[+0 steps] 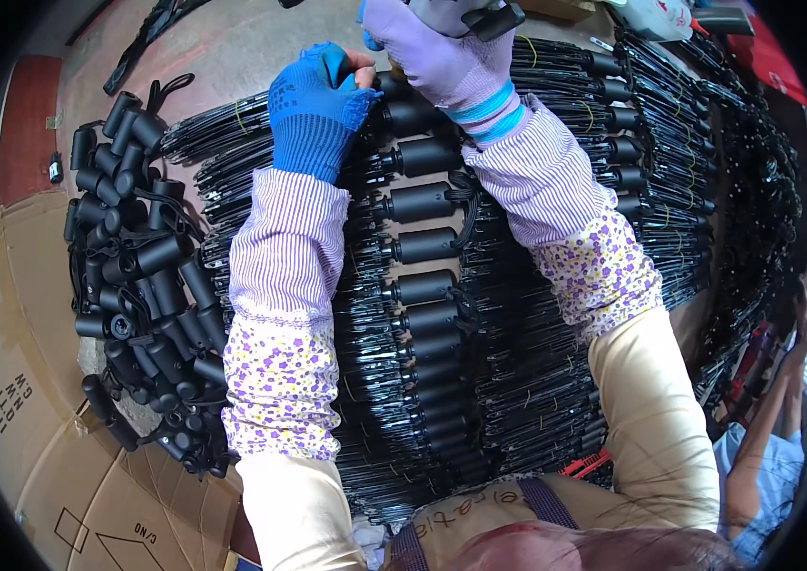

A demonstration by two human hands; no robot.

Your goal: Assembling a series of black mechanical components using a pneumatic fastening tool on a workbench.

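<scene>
Rows of black umbrella frames [232,128] lie side by side, with smooth black cylindrical handles [423,202] down the middle column. My left hand [323,100], in a blue glove with bare fingertips, is closed at the far end of that column. What its fingers pinch is hidden; an umbrella handle [411,116] lies just right of it. My right hand [451,62], in a pale purple glove, is wrapped round a grey power tool [442,14] with a black part, which looks like a drill. The upper picture edge cuts the tool off.
Loose black handles with wrist loops [137,257] are heaped at the left, beside flattened cardboard [32,333]. More umbrella frames [670,162] are stacked at the right. A white bottle with a red tip [656,17] stands at the far right. Another person's arm [770,409] shows at the right edge.
</scene>
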